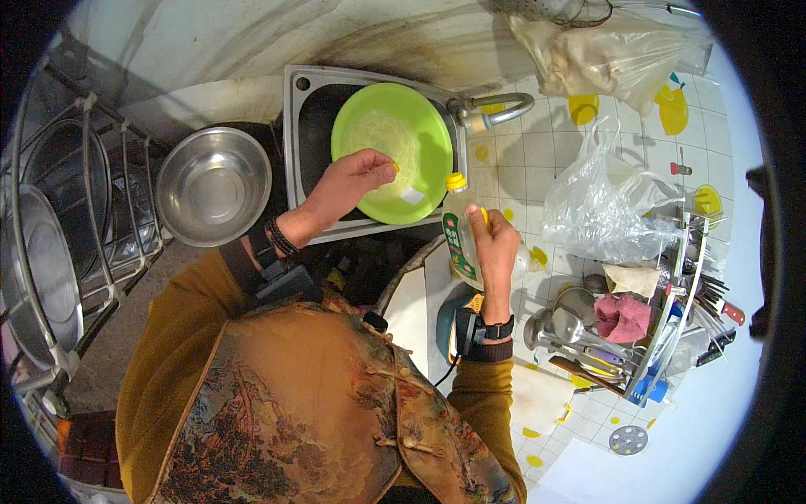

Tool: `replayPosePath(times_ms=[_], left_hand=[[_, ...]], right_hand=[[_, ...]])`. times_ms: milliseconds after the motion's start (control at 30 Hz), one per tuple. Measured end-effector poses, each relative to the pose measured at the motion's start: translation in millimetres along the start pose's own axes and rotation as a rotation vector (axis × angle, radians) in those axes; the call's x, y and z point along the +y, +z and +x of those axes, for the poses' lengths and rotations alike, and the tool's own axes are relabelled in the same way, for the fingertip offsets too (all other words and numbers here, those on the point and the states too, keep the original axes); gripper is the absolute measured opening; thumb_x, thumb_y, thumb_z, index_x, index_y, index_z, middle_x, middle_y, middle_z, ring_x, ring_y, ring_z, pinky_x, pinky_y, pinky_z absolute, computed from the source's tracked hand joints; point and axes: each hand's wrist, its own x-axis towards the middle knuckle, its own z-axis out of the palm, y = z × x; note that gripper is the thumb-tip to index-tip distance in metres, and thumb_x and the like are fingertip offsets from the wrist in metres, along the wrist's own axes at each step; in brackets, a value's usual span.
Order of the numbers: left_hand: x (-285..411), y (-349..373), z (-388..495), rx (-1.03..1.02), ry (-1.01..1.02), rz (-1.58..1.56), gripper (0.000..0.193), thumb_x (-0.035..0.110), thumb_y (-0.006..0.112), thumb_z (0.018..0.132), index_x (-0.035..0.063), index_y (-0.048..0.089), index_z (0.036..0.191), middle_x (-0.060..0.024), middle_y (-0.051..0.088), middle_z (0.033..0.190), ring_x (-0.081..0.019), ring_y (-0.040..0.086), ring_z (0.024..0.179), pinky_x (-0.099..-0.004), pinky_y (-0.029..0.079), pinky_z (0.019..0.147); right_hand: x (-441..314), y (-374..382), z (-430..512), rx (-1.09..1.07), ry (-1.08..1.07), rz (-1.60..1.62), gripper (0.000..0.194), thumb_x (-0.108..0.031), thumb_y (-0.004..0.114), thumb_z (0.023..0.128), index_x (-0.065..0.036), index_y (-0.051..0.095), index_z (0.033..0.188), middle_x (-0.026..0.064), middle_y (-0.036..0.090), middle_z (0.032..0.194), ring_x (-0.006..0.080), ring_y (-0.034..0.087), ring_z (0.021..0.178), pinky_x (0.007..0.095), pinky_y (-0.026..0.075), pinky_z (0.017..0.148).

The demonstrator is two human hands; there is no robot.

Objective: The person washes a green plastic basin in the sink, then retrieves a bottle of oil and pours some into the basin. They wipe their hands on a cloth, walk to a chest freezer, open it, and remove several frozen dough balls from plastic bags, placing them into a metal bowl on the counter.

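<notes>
My left hand (pixel 352 183) is over the green plastic basin (pixel 439 151), its thumb and fingers pinched on a small yellow piece (pixel 395 167) that looks like a bottle cap. Inside the basin lies a mass of thin pale shreds (pixel 378 135). A small white rectangular patch (pixel 412 195), which I cannot identify, shows near the basin's front. My right hand (pixel 494 242) grips a clear plastic bottle (pixel 463 236) with a green label and a yellow top. The bottle is close to upright beside the basin's right rim. Its lower part is partly hidden by my hand.
The basin sits in a steel sink (pixel 295 208) under a faucet (pixel 504 110). To the left are a metal bowl (pixel 214 186) and a dish rack (pixel 94 252). At right, plastic bags (pixel 604 201), a pink cloth (pixel 622 318) and a utensil rack (pixel 677 302) line the tiled wall.
</notes>
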Motion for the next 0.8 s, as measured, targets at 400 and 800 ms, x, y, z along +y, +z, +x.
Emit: replayPosePath(times_ms=[400, 800], left_hand=[[-2.0, -2.1, -0.6, -0.014, 0.011, -0.026, 0.031, 0.027, 0.064, 0.094, 0.0006, 0.064, 0.109, -0.0013, 0.065, 0.098, -0.0079, 0.056, 0.091, -0.0243, 0.046, 0.084], [-2.9, -2.5, 0.7, -0.026, -0.010, 0.041, 0.032, 0.030, 0.059, 0.097, 0.0025, 0.063, 0.113, -0.0037, 0.067, 0.104, -0.0113, 0.060, 0.098, -0.0265, 0.046, 0.088]], right_hand=[[0.4, -1.3, -0.2, -0.047, 0.014, -0.118, 0.050, -0.044, 0.065, 0.090, 0.003, 0.057, 0.073, 0.0226, 0.053, 0.060, 0.0348, 0.051, 0.053, 0.0411, 0.044, 0.055], [3.3, -1.8, 1.2, -0.048, 0.003, -0.101, 0.050, -0.044, 0.065, 0.089, 0.003, 0.056, 0.072, 0.0213, 0.052, 0.059, 0.0336, 0.048, 0.053, 0.0415, 0.043, 0.055]])
